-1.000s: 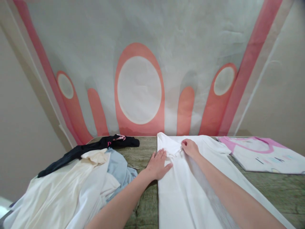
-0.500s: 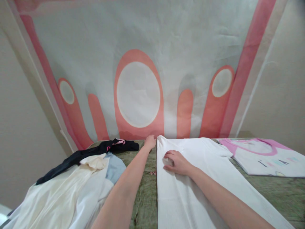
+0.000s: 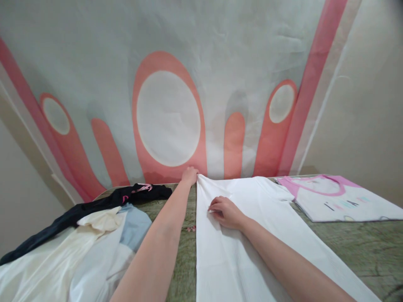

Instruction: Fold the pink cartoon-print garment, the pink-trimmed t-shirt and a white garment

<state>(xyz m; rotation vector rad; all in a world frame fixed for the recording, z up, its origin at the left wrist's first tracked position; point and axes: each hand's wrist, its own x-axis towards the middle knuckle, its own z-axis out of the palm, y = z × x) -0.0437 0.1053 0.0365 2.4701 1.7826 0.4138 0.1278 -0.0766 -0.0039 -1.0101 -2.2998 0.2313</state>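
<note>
A white short-sleeved shirt (image 3: pixel 252 235) lies lengthwise on the table, its left edge straight as if folded over. At its far left corner, my left hand (image 3: pixel 190 175) is closed on the fabric, which is drawn up to a small point there. My right hand (image 3: pixel 227 213) rests over the upper part of the shirt, fingers pinched on a bit of white cloth. Small creases run between the two hands. Parts of the shirt are hidden under my right forearm.
To the right lies a folded white and pink T-shirt (image 3: pixel 340 203) with lettering. On the left are a heap of cream and white clothes (image 3: pixel 63 256), a light blue garment (image 3: pixel 135 224) and a black garment (image 3: pixel 126 197). The wood-patterned table (image 3: pixel 362 247) meets a printed wall covering (image 3: pixel 170 117) behind.
My right hand has gone from loosely curled to pinching the shirt's fabric. My left hand now pulls the far corner slightly up. The view has shifted to the right.
</note>
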